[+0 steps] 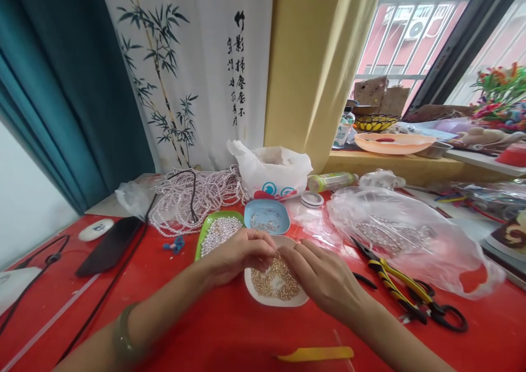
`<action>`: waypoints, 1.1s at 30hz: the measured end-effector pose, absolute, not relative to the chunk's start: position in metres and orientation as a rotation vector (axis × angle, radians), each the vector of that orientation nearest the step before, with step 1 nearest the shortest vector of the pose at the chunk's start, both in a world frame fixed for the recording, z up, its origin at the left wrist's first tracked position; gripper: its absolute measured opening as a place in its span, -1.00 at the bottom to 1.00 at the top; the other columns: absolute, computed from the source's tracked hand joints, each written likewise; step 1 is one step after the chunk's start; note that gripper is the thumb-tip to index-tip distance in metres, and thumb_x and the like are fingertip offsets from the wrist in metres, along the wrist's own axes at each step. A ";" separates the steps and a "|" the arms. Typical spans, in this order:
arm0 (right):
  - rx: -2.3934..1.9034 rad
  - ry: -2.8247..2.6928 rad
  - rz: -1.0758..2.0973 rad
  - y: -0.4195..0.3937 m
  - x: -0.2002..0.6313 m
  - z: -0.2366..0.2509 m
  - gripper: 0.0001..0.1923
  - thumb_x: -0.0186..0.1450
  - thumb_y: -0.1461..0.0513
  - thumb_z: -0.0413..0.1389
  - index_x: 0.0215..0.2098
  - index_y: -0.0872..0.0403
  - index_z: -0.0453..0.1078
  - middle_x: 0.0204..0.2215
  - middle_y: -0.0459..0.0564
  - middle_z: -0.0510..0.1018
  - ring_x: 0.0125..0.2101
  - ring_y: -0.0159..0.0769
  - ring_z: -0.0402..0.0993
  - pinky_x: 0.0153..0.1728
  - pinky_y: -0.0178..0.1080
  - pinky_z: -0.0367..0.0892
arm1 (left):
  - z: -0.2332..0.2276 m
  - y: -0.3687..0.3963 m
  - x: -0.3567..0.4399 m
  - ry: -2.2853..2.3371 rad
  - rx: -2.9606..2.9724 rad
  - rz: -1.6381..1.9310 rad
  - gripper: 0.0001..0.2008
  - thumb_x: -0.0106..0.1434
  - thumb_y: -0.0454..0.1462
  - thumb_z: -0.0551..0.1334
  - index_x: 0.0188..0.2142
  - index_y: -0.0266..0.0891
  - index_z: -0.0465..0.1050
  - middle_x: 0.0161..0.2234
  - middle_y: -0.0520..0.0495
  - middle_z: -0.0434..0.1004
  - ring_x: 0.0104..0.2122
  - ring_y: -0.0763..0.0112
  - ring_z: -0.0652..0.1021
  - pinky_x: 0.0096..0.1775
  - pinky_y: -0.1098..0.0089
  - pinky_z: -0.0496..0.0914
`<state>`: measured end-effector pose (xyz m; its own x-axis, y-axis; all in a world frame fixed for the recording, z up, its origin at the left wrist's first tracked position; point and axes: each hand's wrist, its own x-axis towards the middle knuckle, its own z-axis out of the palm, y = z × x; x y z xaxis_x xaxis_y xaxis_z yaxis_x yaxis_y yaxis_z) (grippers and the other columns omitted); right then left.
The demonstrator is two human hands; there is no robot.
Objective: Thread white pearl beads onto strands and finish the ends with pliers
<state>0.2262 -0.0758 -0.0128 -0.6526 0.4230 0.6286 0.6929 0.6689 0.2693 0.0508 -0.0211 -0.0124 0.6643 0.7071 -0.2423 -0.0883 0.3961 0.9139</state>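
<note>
We have both hands over the white dish (263, 298) of small gold beads (276, 282), which sits on the red table (230, 333) and serves as our landmark here. Our left hand (240, 254) hangs over the dish's left rim with its fingertips pinched together, and our right hand (324, 276) comes in from the right with its fingers drawn to the same spot; whatever sits between them (a bead, a thread end, perhaps both) is too small for us to make out. To do this well, we judge it best to keep the fingertips low above the dish, so anything that slips falls back among the beads and not onto the table, and to rest our wrists for steadiness. Just behind the dish to the left stands a green tray (202, 235) of pearl beads (219, 234), and directly behind it a blue dish (267, 216). Farther back left lies a heap of pearl strands (193, 196), with a white plastic bag (271, 169) behind the blue dish. Right of the white dish lie yellow-handled pliers (396, 284) and black scissors (446, 314), partly on a crumpled clear bag (411, 235), near enough for our right forearm to catch. A yellow strip (316, 353) lies in front.
</note>
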 end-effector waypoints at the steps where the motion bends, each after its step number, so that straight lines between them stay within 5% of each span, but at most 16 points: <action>1: -0.857 -2.364 -0.695 -0.076 0.226 -0.012 -0.80 0.29 0.38 -0.17 -0.23 0.24 0.26 -0.60 -0.06 0.31 -0.55 -0.37 0.14 -0.58 -0.31 0.02 | -0.012 -0.021 0.051 0.690 1.039 0.557 -0.92 -0.09 -0.35 0.25 -0.55 -0.35 0.37 -0.64 0.05 0.34 -0.63 0.61 0.36 -0.52 0.55 0.21; 10: -0.872 -2.392 -0.759 -0.074 0.227 -0.010 -0.74 0.30 0.37 -0.22 -0.29 0.21 0.30 -0.61 -0.05 0.32 -0.56 -0.36 0.18 -0.58 -0.30 0.03 | -0.014 -0.020 0.050 0.665 1.001 0.537 -0.89 -0.08 -0.34 0.28 -0.55 -0.36 0.39 -0.63 0.04 0.36 -0.62 0.62 0.35 -0.51 0.56 0.22; 16: -0.945 -2.300 -0.481 -0.072 0.225 -0.011 -0.73 0.29 0.35 -0.16 -0.50 0.15 0.28 -0.65 -0.10 0.30 -0.61 -0.45 0.15 -0.60 -0.37 0.04 | -0.010 -0.022 0.050 0.660 1.058 0.507 -0.87 -0.08 -0.30 0.30 -0.53 -0.36 0.43 -0.60 0.02 0.41 -0.60 0.62 0.37 -0.50 0.55 0.24; 33: -0.899 -2.279 -0.380 -0.075 0.223 -0.004 -0.72 0.27 0.36 -0.17 -0.50 0.16 0.31 -0.67 -0.10 0.30 -0.64 -0.49 0.12 -0.62 -0.42 0.06 | -0.010 -0.022 0.050 0.623 1.094 0.506 -0.85 -0.05 -0.26 0.30 -0.52 -0.35 0.43 -0.56 0.00 0.42 -0.57 0.61 0.38 -0.50 0.57 0.27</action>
<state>0.2232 -0.0750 -0.0042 -0.5536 0.5020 0.6645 0.6904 0.7229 0.0290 0.0499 -0.0222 -0.0101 0.7244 0.6561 -0.2116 -0.0732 0.3784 0.9227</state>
